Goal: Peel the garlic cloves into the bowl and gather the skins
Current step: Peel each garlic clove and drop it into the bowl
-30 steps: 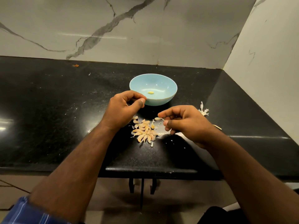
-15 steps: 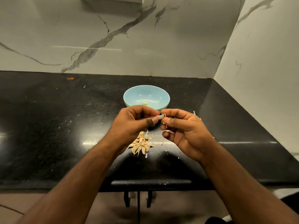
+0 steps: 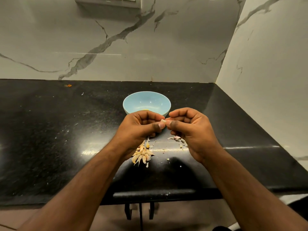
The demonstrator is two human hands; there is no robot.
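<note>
While both hands meet over the black counter [image 3: 50, 139], one garlic clove [image 3: 163, 121] is pinched between them.

Left hand [image 3: 141, 129]: fingers curled, thumb and forefinger gripping the clove's left end. Beneath its wrist, a pile of unpeeled cloves [image 3: 143, 155] lies on the counter. Behind the hands stands the blue bowl [image 3: 146, 102], something small and yellow inside. Right hand [image 3: 191, 129]: fingers curled, pinching the clove's right end; loose skins [image 3: 176, 138] lie below it.

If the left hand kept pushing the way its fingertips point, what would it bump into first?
Probably the right hand. The left hand points its fingertips across at it, and both pinch one garlic clove between them, so the clove is already touching. Depth is hard to judge from this one view.
</note>
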